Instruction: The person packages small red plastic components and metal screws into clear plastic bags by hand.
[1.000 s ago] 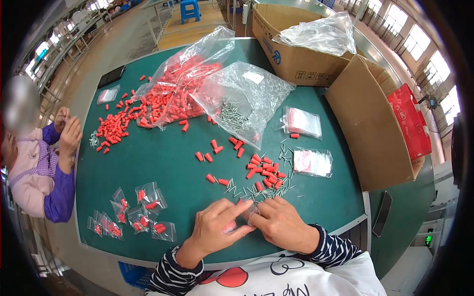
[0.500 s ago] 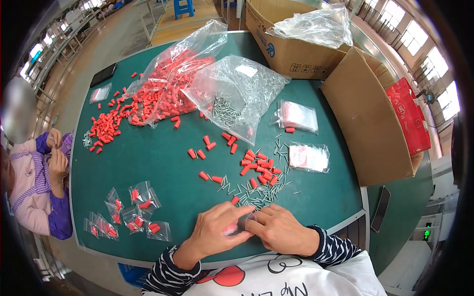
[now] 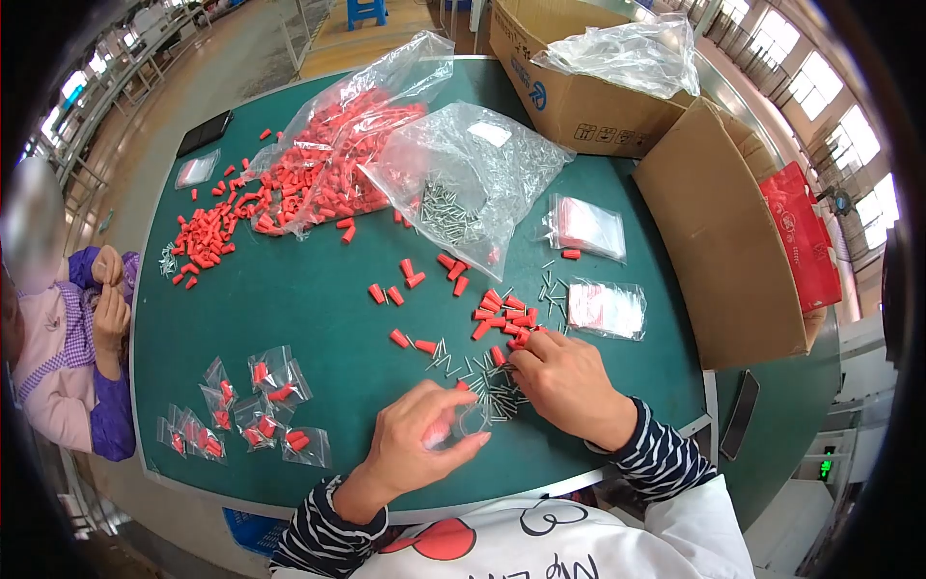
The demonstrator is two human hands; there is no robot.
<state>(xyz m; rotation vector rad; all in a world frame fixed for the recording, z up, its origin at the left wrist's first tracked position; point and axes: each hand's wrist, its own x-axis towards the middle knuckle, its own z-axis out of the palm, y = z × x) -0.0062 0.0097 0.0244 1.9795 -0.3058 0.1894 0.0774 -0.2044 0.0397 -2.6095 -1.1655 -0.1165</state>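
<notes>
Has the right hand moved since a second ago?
Yes. The right hand has left the small bag held by the left hand and gone forward to the loose red caps, nearer the flat packet.

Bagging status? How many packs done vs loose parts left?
Done: about ten filled small bags lie at the table's left edge. In hand: left hand holds an open bag; right hand reaches into the loose red caps and nails. Left: big sacks of caps and nails.

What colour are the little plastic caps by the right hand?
Red-orange caps, beside the right hand, seen in the head view.
</notes>
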